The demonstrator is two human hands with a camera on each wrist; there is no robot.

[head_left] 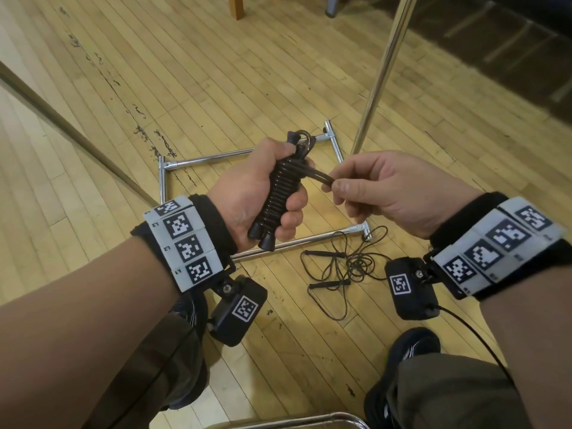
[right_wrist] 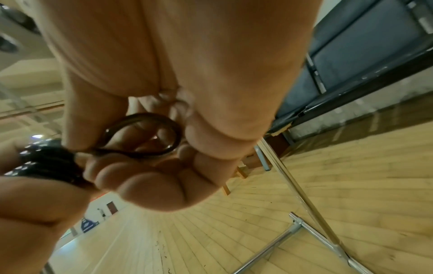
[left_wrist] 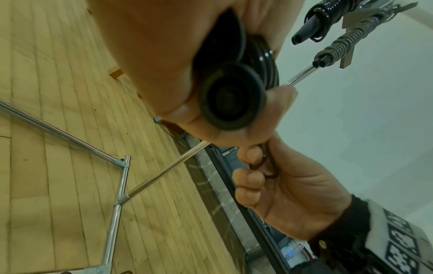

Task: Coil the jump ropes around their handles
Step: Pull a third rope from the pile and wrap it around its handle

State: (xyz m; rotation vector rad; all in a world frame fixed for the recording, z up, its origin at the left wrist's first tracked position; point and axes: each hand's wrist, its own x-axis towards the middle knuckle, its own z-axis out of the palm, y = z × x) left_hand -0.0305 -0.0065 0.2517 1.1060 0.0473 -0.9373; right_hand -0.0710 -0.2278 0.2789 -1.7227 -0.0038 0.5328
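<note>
Step in hand: you appear to be finishing the first jump rope point(head_left: 283, 193); the cord is wound in close turns along both handles, held side by side, and only a short doubled loop point(head_left: 320, 178) is left free
How to do it well: keep the loop taut as you bring it round, so the turns already laid do not slacken; lay it beside the last turn, not across it, then tuck it under a turn or over a handle end so it locks; do not ease the holding hand until the end is secured
Left hand point(head_left: 263, 193): clenched round the wound handles, fingers wrapped over the coil, thumb pressed near the top end; the handle butts point(left_wrist: 232, 96) stick out below the palm
Right hand point(head_left: 390, 193): pinching the free loop between thumb and fingertips just beside the coil; the right wrist view shows the loop point(right_wrist: 143, 135) curving across the curled fingers
Position of the rope: held in the air between both hands, above the floor point(head_left: 216, 72) and the chrome frame point(head_left: 210, 157)
Second rope point(head_left: 343, 264): lying loose and tangled on the floor near the frame, not yet coiled
Risk: in my judgement the stiff cord may spring back and unwind several turns if the pinch slips
Progress: one rope nearly complete, one outstanding
</note>
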